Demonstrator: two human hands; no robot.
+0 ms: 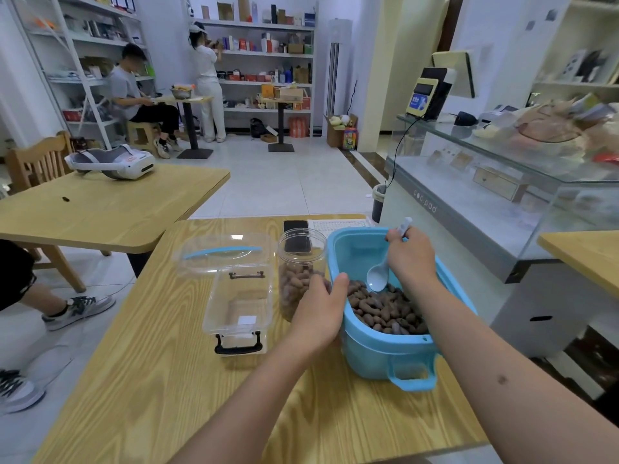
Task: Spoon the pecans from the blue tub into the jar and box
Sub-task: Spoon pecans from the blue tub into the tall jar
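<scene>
The blue tub (378, 349) stands on the wooden table at the right, holding a heap of brown pecans (385, 309). My right hand (410, 256) grips a pale blue spoon (380, 274) whose empty bowl hovers just over the pecans. My left hand (318, 309) clasps the tub's left rim, in front of the clear jar (298, 259), which is roughly half full of pecans. Left of the jar sits a clear plastic box (239, 306) with black latches; it looks empty, and its lid (224, 254) with a blue handle is tipped back.
A black phone (296, 227) and a printed sheet (338, 224) lie at the table's far edge. A glass counter (485, 182) stands close on the right. Another table (100, 209) with a white headset is to the left. A person's legs are at far left.
</scene>
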